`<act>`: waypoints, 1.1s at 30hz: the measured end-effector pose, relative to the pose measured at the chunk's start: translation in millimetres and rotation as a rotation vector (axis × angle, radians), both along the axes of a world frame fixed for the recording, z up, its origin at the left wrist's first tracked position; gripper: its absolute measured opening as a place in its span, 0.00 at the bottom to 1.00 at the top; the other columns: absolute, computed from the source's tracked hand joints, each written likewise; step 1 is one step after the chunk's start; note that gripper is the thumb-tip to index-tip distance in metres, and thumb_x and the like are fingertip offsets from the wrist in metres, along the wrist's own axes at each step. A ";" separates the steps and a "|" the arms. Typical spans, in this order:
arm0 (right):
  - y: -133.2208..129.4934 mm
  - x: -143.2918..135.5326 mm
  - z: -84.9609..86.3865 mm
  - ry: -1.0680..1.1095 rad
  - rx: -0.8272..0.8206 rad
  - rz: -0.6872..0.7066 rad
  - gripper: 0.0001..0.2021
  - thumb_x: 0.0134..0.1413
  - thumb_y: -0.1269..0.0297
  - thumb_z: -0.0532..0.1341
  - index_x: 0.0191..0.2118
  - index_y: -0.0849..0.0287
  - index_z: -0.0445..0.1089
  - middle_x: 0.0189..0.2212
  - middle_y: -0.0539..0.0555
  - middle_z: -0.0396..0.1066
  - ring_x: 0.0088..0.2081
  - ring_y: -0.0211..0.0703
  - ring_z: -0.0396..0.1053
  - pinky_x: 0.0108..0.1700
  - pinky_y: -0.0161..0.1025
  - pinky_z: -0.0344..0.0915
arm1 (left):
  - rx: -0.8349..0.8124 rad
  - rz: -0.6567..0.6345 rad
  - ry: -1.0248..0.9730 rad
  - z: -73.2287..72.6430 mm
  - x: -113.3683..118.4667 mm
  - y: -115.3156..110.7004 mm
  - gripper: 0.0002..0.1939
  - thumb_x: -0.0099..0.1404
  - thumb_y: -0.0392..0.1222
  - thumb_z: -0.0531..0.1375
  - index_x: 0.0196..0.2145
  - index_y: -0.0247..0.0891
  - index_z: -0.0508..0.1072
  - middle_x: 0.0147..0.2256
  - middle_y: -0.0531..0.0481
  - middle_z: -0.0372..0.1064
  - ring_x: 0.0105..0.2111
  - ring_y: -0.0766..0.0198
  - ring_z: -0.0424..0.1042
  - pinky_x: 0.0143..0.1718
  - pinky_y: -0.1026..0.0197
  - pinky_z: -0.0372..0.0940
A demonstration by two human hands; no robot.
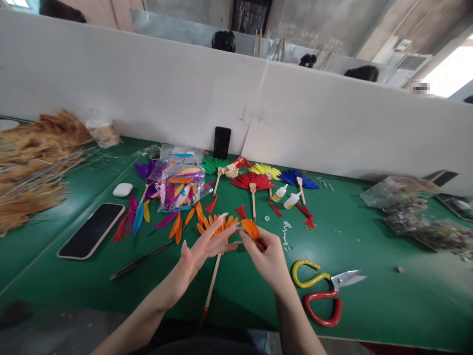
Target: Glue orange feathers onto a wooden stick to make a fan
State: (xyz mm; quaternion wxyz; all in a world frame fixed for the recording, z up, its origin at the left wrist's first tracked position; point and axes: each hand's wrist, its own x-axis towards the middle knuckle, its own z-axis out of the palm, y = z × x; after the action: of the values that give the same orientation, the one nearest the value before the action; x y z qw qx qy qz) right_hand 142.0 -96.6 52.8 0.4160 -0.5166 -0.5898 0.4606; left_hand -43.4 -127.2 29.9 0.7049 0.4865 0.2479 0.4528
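Observation:
My right hand (pixel 264 251) pinches an orange feather (pixel 250 228) between thumb and fingers. Beside it my left hand (pixel 207 246) is open, its fingers stretched out above an orange feather fan (pixel 213 283). The fan lies on the green table with its thin wooden handle toward me, and my left hand hides part of its feathers. The fingertips of both hands are close together; whether they touch I cannot tell. Loose orange feathers (pixel 176 228) lie left of the fan. Small white beads (pixel 285 234) are scattered to the right of my right hand.
Scissors (pixel 336 291) with yellow and red handles lie at right. Finished-looking fans, including a red fan (pixel 253 183) and a blue fan (pixel 300 180), stand behind two glue bottles (pixel 291 200). Bagged feathers (pixel 181 190), a phone (pixel 92 231) and tweezers (pixel 142 260) lie left. A white partition (pixel 166 88) borders the table.

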 end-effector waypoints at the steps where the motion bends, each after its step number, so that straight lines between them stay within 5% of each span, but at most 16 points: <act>1: 0.1 0.4 0.8 0.003 -0.001 0.000 0.15 0.55 0.56 0.56 0.26 0.62 0.70 0.17 0.47 0.58 0.22 0.34 0.54 0.22 0.31 0.53 | 0.007 -0.003 0.009 -0.2 -0.9 0.1 0.42 0.59 0.71 0.33 0.65 0.50 0.42 0.64 0.46 0.47 0.60 0.43 0.53 0.60 0.39 0.37; 7: -1.1 -0.5 4.3 0.024 -0.042 0.067 0.17 0.55 0.53 0.57 0.35 0.62 0.74 0.22 0.50 0.66 0.24 0.37 0.60 0.24 0.32 0.58 | 0.180 0.012 0.253 3.1 -5.1 -5.3 0.40 0.61 0.69 0.35 0.66 0.50 0.39 0.65 0.46 0.44 0.60 0.42 0.53 0.60 0.41 0.41; 18: -4.2 -3.6 8.4 -0.040 -0.025 0.105 0.12 0.54 0.59 0.56 0.32 0.62 0.72 0.21 0.48 0.62 0.24 0.36 0.57 0.25 0.32 0.56 | 0.522 0.089 0.589 10.7 -4.3 -10.3 0.37 0.65 0.65 0.39 0.66 0.50 0.32 0.65 0.45 0.42 0.57 0.44 0.59 0.60 0.43 0.40; 25: -7.8 -5.5 2.4 -0.168 0.041 0.064 0.09 0.53 0.63 0.56 0.30 0.62 0.70 0.17 0.45 0.56 0.20 0.33 0.50 0.22 0.32 0.49 | 0.481 0.110 0.574 7.3 -3.3 -15.5 0.37 0.65 0.65 0.40 0.66 0.50 0.33 0.65 0.44 0.44 0.56 0.45 0.61 0.59 0.43 0.42; 29: -8.7 -4.6 -1.6 -0.090 0.020 0.069 0.11 0.54 0.61 0.56 0.31 0.63 0.70 0.19 0.46 0.58 0.21 0.33 0.51 0.23 0.32 0.51 | 0.349 0.138 0.421 5.2 -4.0 -16.5 0.39 0.64 0.66 0.41 0.66 0.48 0.34 0.64 0.43 0.46 0.58 0.44 0.57 0.59 0.43 0.44; 33: -9.3 -3.6 -1.5 -0.043 -0.025 0.071 0.14 0.54 0.57 0.57 0.31 0.64 0.72 0.19 0.47 0.58 0.22 0.33 0.51 0.22 0.31 0.50 | 0.182 0.167 0.169 -0.8 -2.7 -11.4 0.39 0.63 0.67 0.41 0.66 0.48 0.39 0.63 0.44 0.50 0.62 0.46 0.50 0.62 0.43 0.36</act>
State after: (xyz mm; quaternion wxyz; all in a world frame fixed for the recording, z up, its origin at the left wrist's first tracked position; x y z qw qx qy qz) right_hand 138.4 -105.9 51.3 0.3802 -0.5104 -0.6108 0.4710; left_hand -46.1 -138.6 29.0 0.5943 0.5623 0.3040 0.4880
